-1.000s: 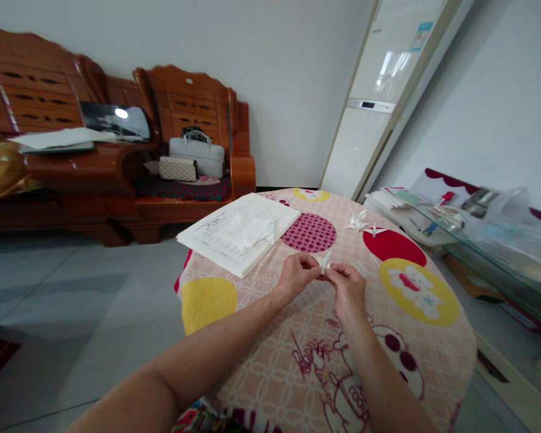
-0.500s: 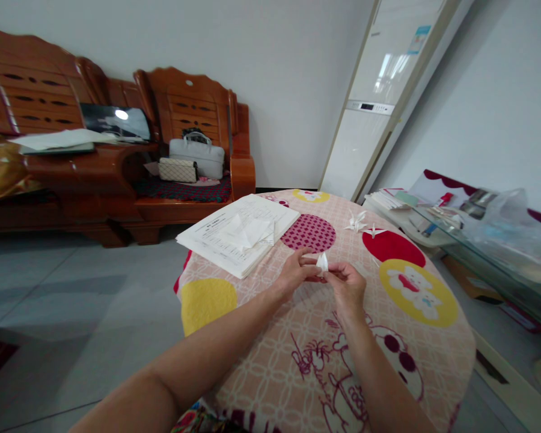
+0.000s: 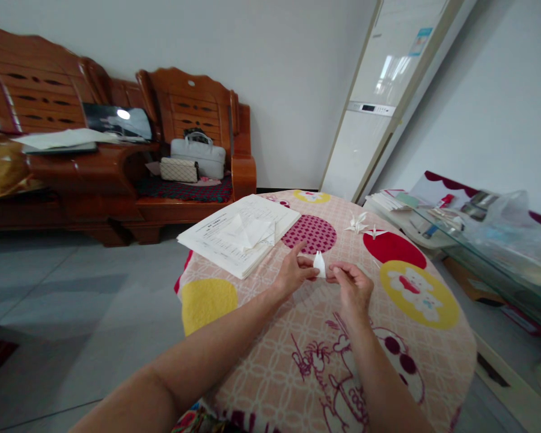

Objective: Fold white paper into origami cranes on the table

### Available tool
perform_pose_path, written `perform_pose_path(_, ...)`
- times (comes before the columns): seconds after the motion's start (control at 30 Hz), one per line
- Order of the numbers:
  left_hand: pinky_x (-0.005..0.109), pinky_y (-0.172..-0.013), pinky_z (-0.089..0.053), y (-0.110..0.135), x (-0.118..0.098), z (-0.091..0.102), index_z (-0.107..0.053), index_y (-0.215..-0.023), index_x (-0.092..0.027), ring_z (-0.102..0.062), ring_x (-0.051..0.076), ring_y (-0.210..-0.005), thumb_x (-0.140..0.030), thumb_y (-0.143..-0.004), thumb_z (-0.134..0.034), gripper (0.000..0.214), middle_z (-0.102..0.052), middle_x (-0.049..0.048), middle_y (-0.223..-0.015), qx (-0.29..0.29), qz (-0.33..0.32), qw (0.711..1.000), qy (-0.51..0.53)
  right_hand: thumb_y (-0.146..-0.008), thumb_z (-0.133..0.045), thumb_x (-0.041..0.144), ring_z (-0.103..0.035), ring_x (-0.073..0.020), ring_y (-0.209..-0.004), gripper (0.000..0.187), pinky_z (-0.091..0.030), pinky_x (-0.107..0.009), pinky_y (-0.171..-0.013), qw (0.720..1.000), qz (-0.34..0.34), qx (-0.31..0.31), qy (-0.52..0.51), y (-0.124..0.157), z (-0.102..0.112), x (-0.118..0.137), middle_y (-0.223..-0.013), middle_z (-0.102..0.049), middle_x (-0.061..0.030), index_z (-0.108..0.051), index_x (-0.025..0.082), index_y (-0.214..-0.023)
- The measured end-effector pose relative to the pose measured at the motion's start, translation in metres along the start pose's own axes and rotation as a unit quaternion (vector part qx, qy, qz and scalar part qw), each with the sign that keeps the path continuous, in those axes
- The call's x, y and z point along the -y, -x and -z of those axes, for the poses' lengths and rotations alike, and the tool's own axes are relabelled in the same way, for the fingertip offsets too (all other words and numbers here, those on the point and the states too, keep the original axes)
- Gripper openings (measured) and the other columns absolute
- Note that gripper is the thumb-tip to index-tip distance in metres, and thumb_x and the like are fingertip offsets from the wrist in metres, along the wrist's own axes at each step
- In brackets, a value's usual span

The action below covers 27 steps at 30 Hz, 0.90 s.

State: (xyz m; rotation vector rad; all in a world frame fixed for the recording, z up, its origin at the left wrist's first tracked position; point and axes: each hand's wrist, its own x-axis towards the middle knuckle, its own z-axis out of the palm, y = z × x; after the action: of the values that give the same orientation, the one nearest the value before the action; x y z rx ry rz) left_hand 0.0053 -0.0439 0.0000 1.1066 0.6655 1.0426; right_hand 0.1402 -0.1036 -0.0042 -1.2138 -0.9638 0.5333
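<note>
Between my two hands a small piece of white folded paper [image 3: 319, 264] stands upright, with two narrow points at its top. My left hand [image 3: 295, 272] pinches its left side between thumb and fingers, the index finger raised. On the other side, my right hand [image 3: 352, 285] has thumb and fingertips closed at the paper's lower right edge; the exact contact is too small to make out. Beyond the hands lie a white folded-paper crane [image 3: 356, 222] and a smaller folded-paper piece [image 3: 375, 231]. Left of them, loose folded paper [image 3: 247, 231] rests on a stack of printed sheets [image 3: 211, 246].
A patterned cloth covers the round table [image 3: 261, 367]. At right stands a glass shelf [image 3: 487, 246] with a plastic bag [image 3: 505, 222] and papers. A wooden chair [image 3: 198, 207] holding bags [image 3: 202, 157] and a tall air conditioner [image 3: 365, 114] are behind.
My right hand has shifted slightly right, away from the left. More of the folded paper's white face shows, and its two top points are now visible. My left index finger is lifted higher.
</note>
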Motion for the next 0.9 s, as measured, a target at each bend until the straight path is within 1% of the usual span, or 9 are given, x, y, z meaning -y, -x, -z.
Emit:
perform_pose_path(0.1,0.024,-0.055,-0.049,0.000,0.000,-0.001,-0.031,-0.143,-0.012,-0.061,0.012,-0.057,-0.009,-0.060,-0.072,0.093,-0.068,0.0010,-0.074,0.017,-0.031,0.999,-0.029,-0.072,-0.070,0.033,-0.056,-0.0129,-0.048,0.022,-0.047,-0.024,-0.048,0.999,-0.022,0.019,0.031,-0.003,0.005,0.001,-0.058,-0.065,0.0007,-0.070,0.014,-0.082)
perform_pose_path(0.2,0.023,-0.054,-0.049,-0.001,0.002,0.000,-0.034,-0.141,-0.012,-0.061,0.012,-0.057,-0.010,-0.060,-0.072,0.089,-0.068,0.0006,-0.073,0.034,-0.046,0.997,-0.055,-0.067,-0.073,0.033,-0.050,-0.0103,-0.044,0.022,-0.040,-0.022,-0.043,0.995,-0.051,0.073,0.047,-0.004,0.006,0.002,-0.053,-0.060,0.0032,-0.069,0.014,-0.076)
perform_pose_path(0.27,0.022,-0.054,-0.048,-0.002,0.004,0.002,-0.041,-0.137,-0.011,-0.060,0.012,-0.056,-0.011,-0.062,-0.072,0.081,-0.067,-0.0001,-0.071,0.049,-0.046,0.994,-0.080,-0.066,-0.072,0.034,-0.045,-0.0088,-0.040,0.021,-0.036,-0.021,-0.040,0.989,-0.072,0.110,0.060,-0.005,0.006,0.001,-0.048,-0.055,0.0049,-0.067,0.015,-0.071)
perform_pose_path(0.4,0.019,-0.050,-0.043,-0.010,0.012,0.012,-0.055,-0.122,-0.006,-0.054,0.009,-0.047,-0.016,-0.071,-0.064,0.053,-0.059,-0.0037,-0.055,0.064,-0.013,0.984,-0.164,-0.069,-0.066,0.035,-0.042,-0.0081,-0.036,0.020,-0.031,-0.020,-0.035,0.969,-0.141,0.153,0.131,-0.004,0.005,-0.005,-0.044,-0.050,0.0058,-0.062,0.016,-0.063)
perform_pose_path(0.5,0.019,-0.050,-0.042,-0.016,0.019,0.018,-0.061,-0.113,-0.006,-0.053,0.009,-0.047,-0.011,-0.068,-0.060,0.045,-0.060,-0.0034,-0.055,0.074,0.037,0.971,-0.226,-0.069,-0.063,0.031,-0.042,-0.0080,-0.031,0.019,-0.027,-0.019,-0.031,0.952,-0.174,0.178,0.179,-0.004,0.004,-0.010,-0.044,-0.054,0.0039,-0.058,0.017,-0.057)
perform_pose_path(0.57,0.018,-0.051,-0.042,-0.019,0.022,0.020,-0.063,-0.109,-0.008,-0.056,0.009,-0.052,-0.008,-0.064,-0.060,0.045,-0.064,-0.0021,-0.062,0.082,0.037,0.961,-0.260,-0.069,-0.063,0.029,-0.041,-0.0076,-0.029,0.020,-0.026,-0.019,-0.030,0.948,-0.172,0.192,0.187,-0.005,0.004,-0.011,-0.042,-0.054,0.0037,-0.057,0.017,-0.055)
perform_pose_path(0.7,0.018,-0.056,-0.043,-0.021,0.020,0.022,-0.064,-0.105,-0.011,-0.058,0.010,-0.061,-0.005,-0.058,-0.061,0.047,-0.066,-0.0007,-0.074,0.091,-0.027,0.940,-0.328,-0.069,-0.063,0.025,-0.044,-0.0076,-0.030,0.019,-0.029,-0.018,-0.031,0.939,-0.164,0.227,0.197,-0.009,0.003,-0.011,-0.042,-0.055,0.0033,-0.056,0.017,-0.053)
perform_pose_path(0.8,0.019,-0.059,-0.045,-0.021,0.016,0.023,-0.065,-0.093,-0.011,-0.058,0.010,-0.065,-0.004,-0.056,-0.063,0.039,-0.064,-0.0004,-0.075,0.091,-0.068,0.930,-0.350,-0.070,-0.062,0.023,-0.044,-0.0079,-0.031,0.012,-0.030,-0.018,-0.031,0.936,-0.158,0.243,0.202,-0.012,0.004,-0.011,-0.045,-0.057,0.0043,-0.058,0.017,-0.060)
perform_pose_path(0.9,0.019,-0.058,-0.043,-0.021,0.014,0.023,-0.064,-0.083,-0.012,-0.057,0.010,-0.064,-0.007,-0.059,-0.062,0.025,-0.064,-0.0002,-0.070,0.121,-0.080,0.920,-0.364,-0.072,-0.060,0.023,-0.043,-0.0078,-0.030,0.010,-0.030,-0.017,-0.030,0.934,-0.144,0.253,0.210,-0.012,0.006,-0.013,-0.046,-0.056,0.0060,-0.058,0.018,-0.064)
